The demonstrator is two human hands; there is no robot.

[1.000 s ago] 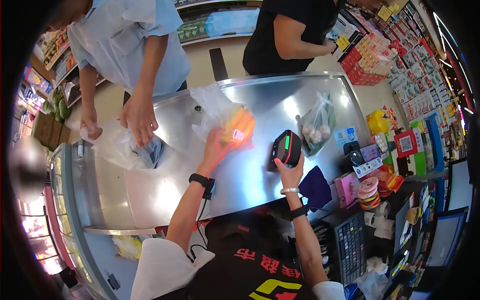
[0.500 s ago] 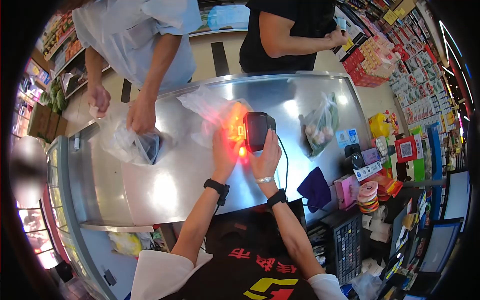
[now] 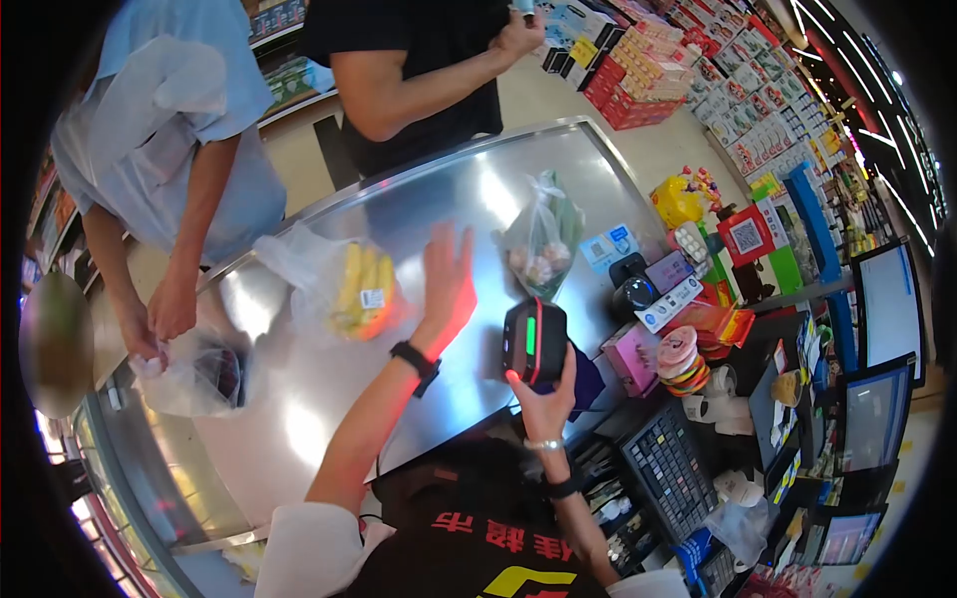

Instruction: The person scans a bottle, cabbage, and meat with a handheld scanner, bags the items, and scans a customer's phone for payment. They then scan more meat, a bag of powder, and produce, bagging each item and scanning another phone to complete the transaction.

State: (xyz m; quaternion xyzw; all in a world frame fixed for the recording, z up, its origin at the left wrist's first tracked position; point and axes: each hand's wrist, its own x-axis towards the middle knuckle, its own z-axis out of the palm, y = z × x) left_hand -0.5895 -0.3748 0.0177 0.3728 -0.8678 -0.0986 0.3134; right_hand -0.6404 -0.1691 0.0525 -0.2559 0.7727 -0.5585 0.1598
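My right hand (image 3: 548, 399) grips a black scanner (image 3: 533, 342) with a green light strip, above the front right part of the metal counter (image 3: 329, 384). Nothing is in my left hand (image 3: 448, 292), raised over the counter with its fingers stretched and red light on its edge. To its left, yellow bananas (image 3: 361, 289) with a white label lie in a clear plastic bag (image 3: 304, 261). Beyond the scanner stands a tied clear bag of round produce and greens (image 3: 541, 249).
At the left, a person in light blue (image 3: 214, 189) handles a clear bag (image 3: 199, 377). Another person in black (image 3: 389, 85) stands across the counter. A keyboard (image 3: 666, 458), a pink box (image 3: 632, 359) and monitors (image 3: 887, 314) are at the right.
The view has swung to the right. My left hand has come away from the bananas and opened. The scanner has moved right and toward me in my right hand, and its red glow has left the bananas.
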